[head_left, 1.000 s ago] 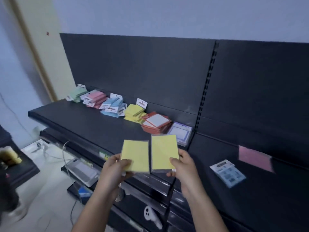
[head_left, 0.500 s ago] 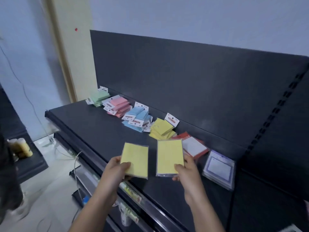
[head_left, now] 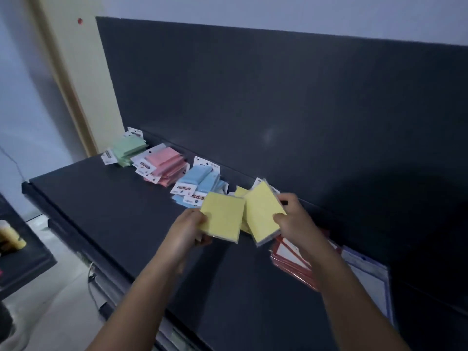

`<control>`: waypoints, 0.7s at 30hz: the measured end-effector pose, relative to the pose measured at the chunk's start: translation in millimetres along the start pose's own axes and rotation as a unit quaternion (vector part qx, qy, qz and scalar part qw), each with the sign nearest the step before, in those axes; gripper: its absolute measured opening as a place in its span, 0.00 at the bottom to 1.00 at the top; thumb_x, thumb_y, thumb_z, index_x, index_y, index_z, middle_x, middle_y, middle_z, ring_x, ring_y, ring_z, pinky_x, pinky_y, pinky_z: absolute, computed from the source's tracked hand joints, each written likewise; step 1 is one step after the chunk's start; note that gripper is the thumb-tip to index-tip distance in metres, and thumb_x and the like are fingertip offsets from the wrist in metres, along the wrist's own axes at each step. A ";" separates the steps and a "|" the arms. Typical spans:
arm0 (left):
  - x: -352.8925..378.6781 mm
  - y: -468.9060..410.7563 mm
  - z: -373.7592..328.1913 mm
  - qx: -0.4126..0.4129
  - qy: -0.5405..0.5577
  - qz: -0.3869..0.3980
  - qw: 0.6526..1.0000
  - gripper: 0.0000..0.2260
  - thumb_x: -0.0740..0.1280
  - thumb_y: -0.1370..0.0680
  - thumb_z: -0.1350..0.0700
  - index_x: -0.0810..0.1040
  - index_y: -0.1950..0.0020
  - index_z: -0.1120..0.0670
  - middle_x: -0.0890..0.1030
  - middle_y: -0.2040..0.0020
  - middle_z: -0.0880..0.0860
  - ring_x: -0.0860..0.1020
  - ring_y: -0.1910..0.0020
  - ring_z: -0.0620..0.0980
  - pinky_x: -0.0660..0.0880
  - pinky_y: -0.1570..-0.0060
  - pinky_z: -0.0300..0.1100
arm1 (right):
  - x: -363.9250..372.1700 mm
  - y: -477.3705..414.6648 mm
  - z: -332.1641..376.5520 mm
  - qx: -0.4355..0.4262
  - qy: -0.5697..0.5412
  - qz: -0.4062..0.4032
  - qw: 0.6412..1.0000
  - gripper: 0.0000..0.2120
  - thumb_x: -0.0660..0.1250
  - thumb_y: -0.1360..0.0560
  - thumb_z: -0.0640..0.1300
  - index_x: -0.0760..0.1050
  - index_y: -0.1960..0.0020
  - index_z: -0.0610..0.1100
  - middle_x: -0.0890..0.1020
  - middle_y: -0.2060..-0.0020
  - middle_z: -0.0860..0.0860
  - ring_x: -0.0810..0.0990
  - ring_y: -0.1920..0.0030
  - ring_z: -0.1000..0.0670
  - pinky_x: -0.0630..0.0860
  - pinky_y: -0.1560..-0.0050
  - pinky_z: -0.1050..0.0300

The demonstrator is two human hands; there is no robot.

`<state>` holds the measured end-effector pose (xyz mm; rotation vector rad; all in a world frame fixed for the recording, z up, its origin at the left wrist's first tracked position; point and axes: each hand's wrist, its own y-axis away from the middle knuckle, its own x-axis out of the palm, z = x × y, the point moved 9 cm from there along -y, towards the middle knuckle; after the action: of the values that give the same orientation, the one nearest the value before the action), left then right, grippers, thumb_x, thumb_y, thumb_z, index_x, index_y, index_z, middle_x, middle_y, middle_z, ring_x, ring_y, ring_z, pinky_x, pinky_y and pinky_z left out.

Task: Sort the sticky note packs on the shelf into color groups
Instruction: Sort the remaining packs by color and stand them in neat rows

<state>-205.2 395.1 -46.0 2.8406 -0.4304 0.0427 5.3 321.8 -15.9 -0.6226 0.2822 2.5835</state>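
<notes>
- The left hand [head_left: 187, 230] holds the left yellow pack [head_left: 222, 216] by its lower left corner, thumb on top and fingers underneath; its grip is clamped on that pack.
- The right hand [head_left: 293, 224] holds the right yellow pack [head_left: 263, 211] along its right edge, thumb over the lower face and fingers behind; its grip is clamped on that pack too.
- Both packs are held above the dark shelf [head_left: 114, 211], side by side and tilted with their plain yellow faces up. Their inner edges meet, though whether they touch I cannot tell.
- Just behind and beneath them a yellow pile [head_left: 240, 192] lies on the shelf against the back panel [head_left: 253, 110], mostly hidden by the held packs.
- Sorted piles run along the foot of the back panel: a green pile [head_left: 128, 148] farthest left, then a pink pile [head_left: 164, 163], then a blue pile [head_left: 200, 183] just beside the yellow one.
- Right of the yellow pile, red-bordered packs [head_left: 291, 254] lie partly under the right wrist, and purple-bordered packs [head_left: 367, 279] lie beyond them.
- At the far left a blurred yellow object [head_left: 10, 236] sits on a lower dark surface.
</notes>
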 end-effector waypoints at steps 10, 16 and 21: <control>45.3 -78.7 -15.2 -0.010 -0.071 0.153 0.986 0.07 0.59 0.21 0.61 0.75 0.51 0.53 0.78 0.64 0.50 0.73 0.69 0.46 0.71 0.68 0.36 | 11.2 -62.7 5.4 0.019 0.159 -0.044 0.986 0.11 0.63 0.24 0.40 0.63 0.46 0.48 0.75 0.50 0.48 0.75 0.52 0.47 0.70 0.58 0.55; 59.2 -101.9 -23.7 0.122 -0.223 0.125 0.959 0.07 0.60 0.20 0.58 0.68 0.43 0.54 0.76 0.56 0.49 0.74 0.61 0.43 0.68 0.65 0.33 | 19.1 -53.0 20.7 0.011 0.425 -0.224 0.877 0.07 0.56 0.21 0.45 0.70 0.46 0.47 0.74 0.48 0.49 0.70 0.47 0.47 0.66 0.51 0.54; 66.8 -96.7 -37.8 0.285 -0.469 0.042 0.835 0.13 0.59 0.20 0.51 0.67 0.42 0.58 0.71 0.44 0.55 0.69 0.46 0.54 0.63 0.52 0.42 | 20.0 -46.3 18.2 0.042 0.447 -0.264 0.853 0.14 0.54 0.21 0.44 0.76 0.42 0.50 0.69 0.46 0.50 0.67 0.46 0.48 0.64 0.48 0.54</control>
<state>-112.5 475.0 -29.9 3.1951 -0.8345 -1.4900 5.0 375.3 -13.5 -1.5898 0.4320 1.5997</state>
